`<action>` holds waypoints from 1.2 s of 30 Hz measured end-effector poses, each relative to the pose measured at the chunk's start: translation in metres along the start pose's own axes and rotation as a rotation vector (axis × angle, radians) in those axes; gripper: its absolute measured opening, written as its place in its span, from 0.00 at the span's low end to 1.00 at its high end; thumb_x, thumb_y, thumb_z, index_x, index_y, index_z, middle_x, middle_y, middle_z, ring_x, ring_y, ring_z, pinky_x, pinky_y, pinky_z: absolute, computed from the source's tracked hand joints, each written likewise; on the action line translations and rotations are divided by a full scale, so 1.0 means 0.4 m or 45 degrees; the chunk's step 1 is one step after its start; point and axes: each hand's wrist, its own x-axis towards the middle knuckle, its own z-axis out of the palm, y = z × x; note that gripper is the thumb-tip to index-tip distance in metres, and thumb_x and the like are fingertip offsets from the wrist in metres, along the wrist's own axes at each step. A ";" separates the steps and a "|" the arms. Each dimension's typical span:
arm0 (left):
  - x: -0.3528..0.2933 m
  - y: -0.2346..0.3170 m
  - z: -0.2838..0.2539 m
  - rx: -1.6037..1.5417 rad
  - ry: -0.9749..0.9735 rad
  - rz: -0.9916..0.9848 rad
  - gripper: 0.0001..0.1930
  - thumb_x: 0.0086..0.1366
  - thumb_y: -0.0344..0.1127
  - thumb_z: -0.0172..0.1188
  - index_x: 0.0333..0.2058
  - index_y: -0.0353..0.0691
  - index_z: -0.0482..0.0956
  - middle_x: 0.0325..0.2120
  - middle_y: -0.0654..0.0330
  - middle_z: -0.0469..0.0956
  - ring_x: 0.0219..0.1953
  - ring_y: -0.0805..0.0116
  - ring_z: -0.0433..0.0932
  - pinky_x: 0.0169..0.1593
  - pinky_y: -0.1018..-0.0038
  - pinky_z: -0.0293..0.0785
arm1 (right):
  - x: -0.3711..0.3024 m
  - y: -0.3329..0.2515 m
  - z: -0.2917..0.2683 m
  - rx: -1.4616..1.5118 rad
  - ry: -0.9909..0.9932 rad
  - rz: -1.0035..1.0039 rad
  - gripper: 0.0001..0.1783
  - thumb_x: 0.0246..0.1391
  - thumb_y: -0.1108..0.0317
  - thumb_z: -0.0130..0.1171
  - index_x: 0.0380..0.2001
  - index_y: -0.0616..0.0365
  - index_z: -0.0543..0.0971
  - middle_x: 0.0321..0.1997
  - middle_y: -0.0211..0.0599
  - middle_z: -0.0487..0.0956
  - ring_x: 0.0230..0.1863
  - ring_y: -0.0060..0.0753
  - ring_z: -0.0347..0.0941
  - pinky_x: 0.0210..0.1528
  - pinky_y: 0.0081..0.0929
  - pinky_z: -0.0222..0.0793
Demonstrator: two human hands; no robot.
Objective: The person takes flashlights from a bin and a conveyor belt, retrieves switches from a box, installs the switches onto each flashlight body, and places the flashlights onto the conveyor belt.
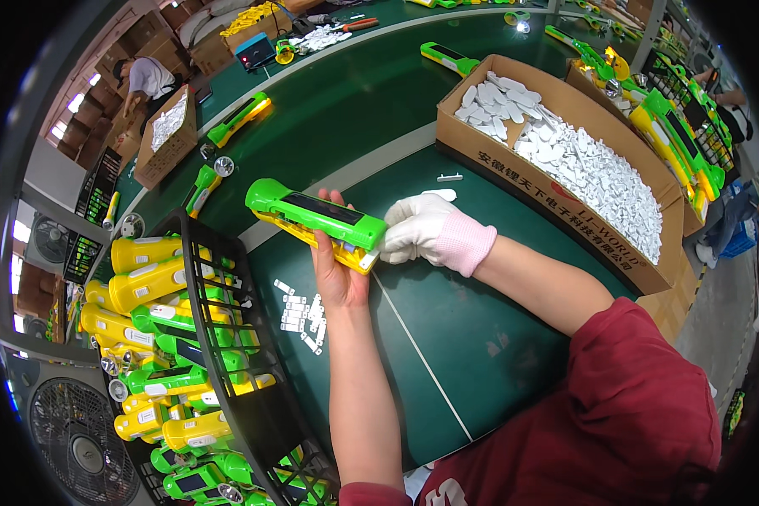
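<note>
While black basket (pixel 201 312) holds many torches (pixel 143 284), bare left hand (pixel 343 282) clamps fingers on green-yellow torch (pixel 325 212) above table (pixel 472 337). Gloved right hand (pixel 422 229) at torch's end, fingers curled, can't tell if pinching. Then box (pixel 519 181) of white bits (pixel 599 164).

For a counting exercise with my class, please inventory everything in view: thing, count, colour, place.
Held flashlight: one, green and yellow, centre
Table: one, dark green, centre
Small parts: many, white, table's left side
Large box: one, brown, right
Box parts: uncountable, white, inside it
Loose pieces: two, white, near large box
Basket: one, black, left
Basket flashlights: many, yellow and green, inside it
Far flashlights: several, green and yellow, beyond the table
Smaller box: one, brown, upper left
Floor fan: one, grey, lower left
Co-worker: one clear, light top, upper left
Shirt: one, dark red, lower right
Left fingers: one hand, bare, around the flashlight
Right fingers: one hand, white-gloved, at its end
</note>
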 end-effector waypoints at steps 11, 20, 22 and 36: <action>-0.002 0.002 0.003 -0.073 -0.020 -0.019 0.30 0.59 0.36 0.56 0.58 0.44 0.54 0.54 0.58 0.63 0.56 0.64 0.64 0.57 0.64 0.65 | 0.034 -0.040 -0.012 -0.174 -0.196 0.146 0.06 0.36 0.83 0.60 0.21 0.69 0.73 0.18 0.41 0.73 0.19 0.30 0.73 0.22 0.20 0.69; -0.003 0.004 -0.011 -0.037 -0.017 -0.020 0.29 0.59 0.38 0.55 0.58 0.45 0.55 0.55 0.58 0.63 0.57 0.65 0.63 0.58 0.63 0.63 | 0.027 -0.063 0.003 -0.512 -0.175 0.088 0.05 0.34 0.78 0.59 0.19 0.65 0.73 0.18 0.38 0.75 0.19 0.25 0.73 0.21 0.16 0.65; -0.003 0.003 -0.004 -0.043 -0.003 -0.012 0.30 0.59 0.38 0.56 0.58 0.44 0.54 0.54 0.57 0.63 0.55 0.65 0.64 0.57 0.64 0.65 | 0.032 -0.067 0.000 -0.463 -0.201 0.102 0.05 0.34 0.78 0.59 0.19 0.65 0.73 0.18 0.39 0.75 0.19 0.26 0.73 0.20 0.17 0.64; -0.003 0.006 -0.016 -0.060 -0.040 -0.043 0.27 0.60 0.38 0.54 0.58 0.46 0.57 0.54 0.60 0.64 0.57 0.66 0.64 0.58 0.62 0.63 | 0.036 -0.009 0.000 -0.451 -0.141 -0.008 0.12 0.36 0.78 0.60 0.29 0.65 0.71 0.21 0.38 0.75 0.19 0.24 0.71 0.20 0.15 0.62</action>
